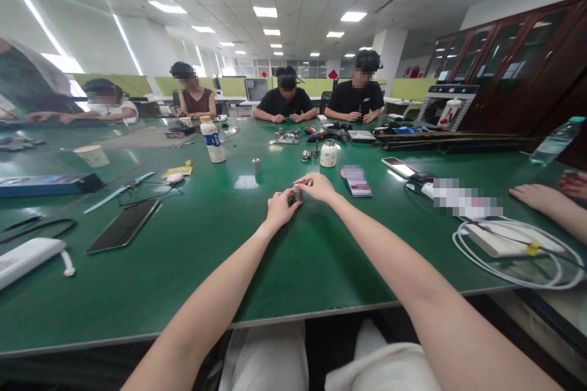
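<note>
A small silver metal cylinder [298, 194] stands upright on the green table [220, 244] in front of me. Around its left side and base are the closed fingers of my left hand [280, 208]. My right hand [318, 186] is at the cylinder's top, thumb and fingers pinched together; whatever is between them is too small to make out. A second metal cylinder [257, 165] of like look stands a little farther off to the left, touched by neither hand.
Beyond my hands stand a white jar [328, 154] and a bottle with a blue label [213, 142]. A phone [356, 181] lies right of my hands, a tablet [123, 226] left. Cables and a white power bank [509, 238] lie at right, near another person's hand [536, 197]. Several people sit opposite.
</note>
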### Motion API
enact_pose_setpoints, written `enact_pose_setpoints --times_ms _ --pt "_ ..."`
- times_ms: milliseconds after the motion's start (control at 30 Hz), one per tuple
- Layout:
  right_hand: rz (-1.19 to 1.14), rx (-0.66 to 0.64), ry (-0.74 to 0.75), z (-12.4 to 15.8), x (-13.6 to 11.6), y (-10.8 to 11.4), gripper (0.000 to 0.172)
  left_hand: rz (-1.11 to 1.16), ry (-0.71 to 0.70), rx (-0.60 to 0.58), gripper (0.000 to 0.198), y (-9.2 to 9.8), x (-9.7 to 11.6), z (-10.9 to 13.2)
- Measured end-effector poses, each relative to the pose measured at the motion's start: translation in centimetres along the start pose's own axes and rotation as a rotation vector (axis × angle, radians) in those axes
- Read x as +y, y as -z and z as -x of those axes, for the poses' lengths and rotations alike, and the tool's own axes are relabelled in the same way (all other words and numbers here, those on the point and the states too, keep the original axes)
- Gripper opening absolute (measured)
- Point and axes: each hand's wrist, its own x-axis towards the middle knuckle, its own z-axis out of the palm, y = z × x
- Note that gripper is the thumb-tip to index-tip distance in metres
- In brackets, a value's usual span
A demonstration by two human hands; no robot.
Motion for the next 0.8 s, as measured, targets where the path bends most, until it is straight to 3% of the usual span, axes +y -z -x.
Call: enact_pose_setpoints --times_ms 200,367,633,800 --pt "0.076 -0.009 -0.035 0.7 -1.0 0.3 0.028 0.005 -0.008 -0.003 0.044 0.2 0.1 0.1" --pt "0.111 0.094 -0.143 1.0 -1.6 0.7 0.046 0.000 -0.004 0.000 0.043 0.2 0.1 0.0" --pt "0.039 0.009 -0.043 0.8 -0.9 -0.1 0.028 -0.002 0.004 -0.005 0.043 0.1 0.1 0.0" --pt "-0.042 0.110 -0.060 -0.1 -0.2 -0.6 0.027 0.005 0.002 -0.001 0.042 0.1 0.0 0.0"
